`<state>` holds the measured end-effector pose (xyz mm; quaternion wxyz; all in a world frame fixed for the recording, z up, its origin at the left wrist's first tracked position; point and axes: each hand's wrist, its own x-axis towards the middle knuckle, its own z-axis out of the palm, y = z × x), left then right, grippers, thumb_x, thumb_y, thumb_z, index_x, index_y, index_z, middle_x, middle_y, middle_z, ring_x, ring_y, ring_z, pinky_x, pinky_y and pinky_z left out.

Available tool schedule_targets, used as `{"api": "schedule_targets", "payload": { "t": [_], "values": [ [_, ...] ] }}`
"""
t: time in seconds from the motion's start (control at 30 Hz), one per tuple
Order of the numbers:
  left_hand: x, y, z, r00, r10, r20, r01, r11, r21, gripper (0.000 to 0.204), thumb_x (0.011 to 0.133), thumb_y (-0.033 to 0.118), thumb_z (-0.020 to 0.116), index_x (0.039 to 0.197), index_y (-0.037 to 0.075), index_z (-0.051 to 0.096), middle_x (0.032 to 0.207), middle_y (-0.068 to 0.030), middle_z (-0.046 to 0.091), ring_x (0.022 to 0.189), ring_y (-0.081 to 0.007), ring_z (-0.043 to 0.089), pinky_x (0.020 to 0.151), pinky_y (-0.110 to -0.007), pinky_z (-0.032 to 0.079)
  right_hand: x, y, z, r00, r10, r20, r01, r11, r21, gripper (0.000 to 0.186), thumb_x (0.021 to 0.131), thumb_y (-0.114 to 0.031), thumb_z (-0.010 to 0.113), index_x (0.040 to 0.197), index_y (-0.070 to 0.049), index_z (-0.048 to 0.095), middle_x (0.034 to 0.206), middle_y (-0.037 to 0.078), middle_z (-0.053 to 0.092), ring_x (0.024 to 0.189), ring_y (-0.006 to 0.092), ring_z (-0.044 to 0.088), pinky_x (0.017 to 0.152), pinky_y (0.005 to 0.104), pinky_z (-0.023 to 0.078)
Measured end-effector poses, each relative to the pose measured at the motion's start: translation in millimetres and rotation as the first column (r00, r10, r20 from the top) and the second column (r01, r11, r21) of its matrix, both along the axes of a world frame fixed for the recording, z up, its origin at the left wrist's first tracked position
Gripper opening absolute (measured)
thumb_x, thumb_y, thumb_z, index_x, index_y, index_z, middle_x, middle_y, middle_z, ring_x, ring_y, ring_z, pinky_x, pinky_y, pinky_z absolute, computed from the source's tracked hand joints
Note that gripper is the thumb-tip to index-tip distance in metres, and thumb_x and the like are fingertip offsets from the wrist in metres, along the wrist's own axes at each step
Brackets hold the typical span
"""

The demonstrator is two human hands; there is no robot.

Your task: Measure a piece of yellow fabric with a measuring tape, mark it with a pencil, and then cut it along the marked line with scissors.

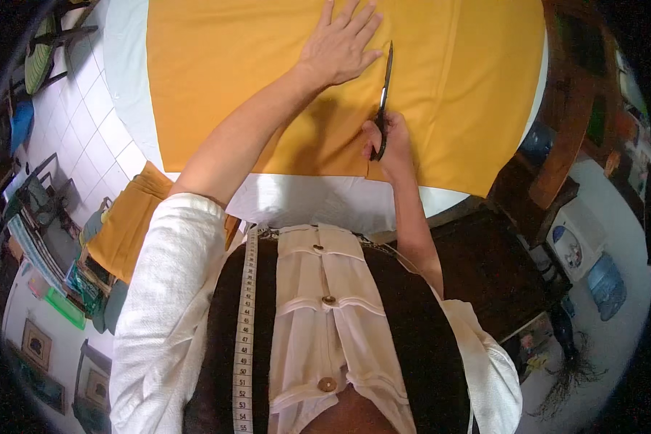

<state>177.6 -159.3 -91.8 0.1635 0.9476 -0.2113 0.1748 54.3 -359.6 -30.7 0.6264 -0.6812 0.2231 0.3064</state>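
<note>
A large mustard-yellow cloth (224, 87) is spread over a table with a white cover (311, 202). My left hand (340, 45) lies flat on the cloth near the far side, fingers spread. My right hand (390, 141) grips black-handled scissors (385, 83) by their finger loops. The blades point away from me over the cloth, their tip just right of my left thumb. They look closed or nearly so. From the near edge a slit runs in beside my right hand; its full length is hard to make out.
A tape measure (244, 340) hangs down my front. More yellow cloth (126, 224) is draped over a chair at the left. Dark wooden furniture (484, 253) stands at the right, near a white tray (575, 242). White floor tiles (87, 130) show left of the table.
</note>
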Motion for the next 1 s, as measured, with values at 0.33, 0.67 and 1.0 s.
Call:
{"api": "schedule_targets", "payload": {
  "t": [0.33,0.67,1.0],
  "values": [
    [-2.5,-2.4,-2.6,1.0,-0.016,0.003,0.017,1.0,-0.022,0.074,0.101,0.049,0.042,0.146,-0.009,0.044,0.156,-0.028,0.038,0.148,-0.0477,0.029,0.122,-0.064,0.014,18.4,7.8,6.7,0.999,-0.036,0.01,0.035,0.997,0.067,0.041,0.089,-0.016,0.079,0.113,-0.001,0.049,0.08,0.007,0.059,0.049,0.0126,0.051,0.044,0.026,0.045],
    [-4.7,-4.6,4.1,0.997,-0.022,-0.073,0.019,0.999,-0.032,0.072,0.101,0.049,0.041,0.147,-0.007,0.044,0.157,-0.0274,0.037,0.148,-0.048,0.028,0.121,-0.066,0.013,10.8,5.2,4.1,1.0,-0.023,0.004,0.023,1.0,0.02,0.041,0.09,-0.018,0.079,0.111,0.001,0.049,0.077,0.006,0.057,0.047,0.0128,0.051,0.043,0.0254,0.044],
    [-4.1,-5.1,-0.3,1.0,-0.009,-0.007,0.009,1.0,-0.006,0.07,0.101,0.047,0.042,0.149,-0.004,0.043,0.157,-0.026,0.038,0.148,-0.0478,0.027,0.121,-0.066,0.014,23.3,10.8,11.9,1.0,0.011,0.001,-0.011,0.999,0.035,0.042,0.09,-0.02,0.079,0.11,0.002,0.05,0.074,0.006,0.056,0.046,0.0128,0.051,0.043,0.026,0.043]
  ]
}}
